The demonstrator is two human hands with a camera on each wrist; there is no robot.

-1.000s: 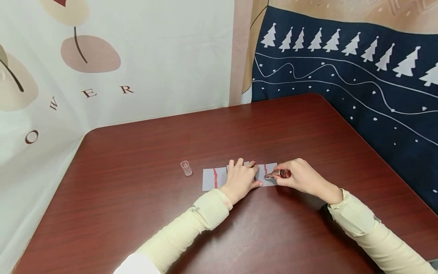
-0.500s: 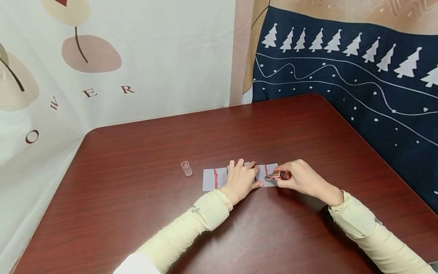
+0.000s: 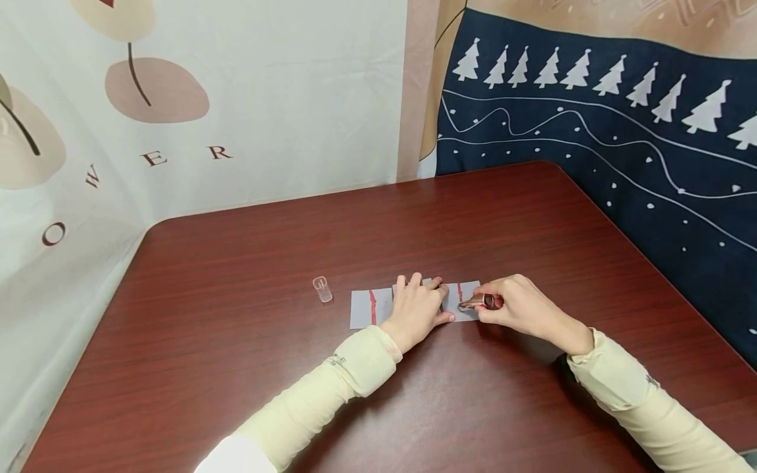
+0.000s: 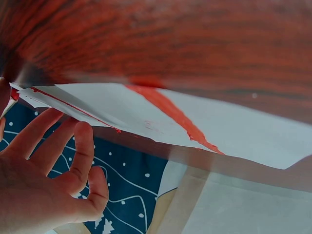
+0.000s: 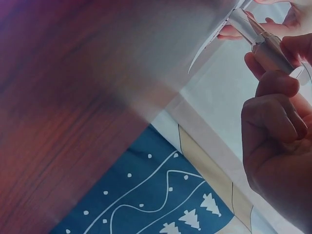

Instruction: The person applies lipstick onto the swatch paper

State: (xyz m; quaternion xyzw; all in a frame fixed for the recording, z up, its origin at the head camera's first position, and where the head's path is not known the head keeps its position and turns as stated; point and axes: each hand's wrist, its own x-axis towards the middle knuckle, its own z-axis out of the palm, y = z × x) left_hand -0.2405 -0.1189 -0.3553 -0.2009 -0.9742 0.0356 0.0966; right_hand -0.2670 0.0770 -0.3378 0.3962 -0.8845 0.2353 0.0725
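Note:
My left hand (image 3: 414,312) presses down on white paper (image 3: 361,309) with spread fingers, covering its middle part. A thick red streak (image 3: 372,307) crosses the paper left of this hand. To the right, another red streak (image 3: 459,292) crosses the paper (image 3: 451,315). My right hand (image 3: 526,309) pinches a shiny copper-coloured lipstick tube (image 3: 487,301) between thumb and fingers, its end right at the paper beside that streak. In the right wrist view the metallic lipstick tube (image 5: 265,46) points toward the paper's curled edge. The left wrist view shows the smeared red streak (image 4: 170,112) up close.
A small clear plastic cap (image 3: 322,290) lies on the dark red-brown table (image 3: 248,309), left of the paper. White printed cloth (image 3: 296,98) hangs behind the table. Dark blue cloth with tree prints (image 3: 591,118) hangs along the right side.

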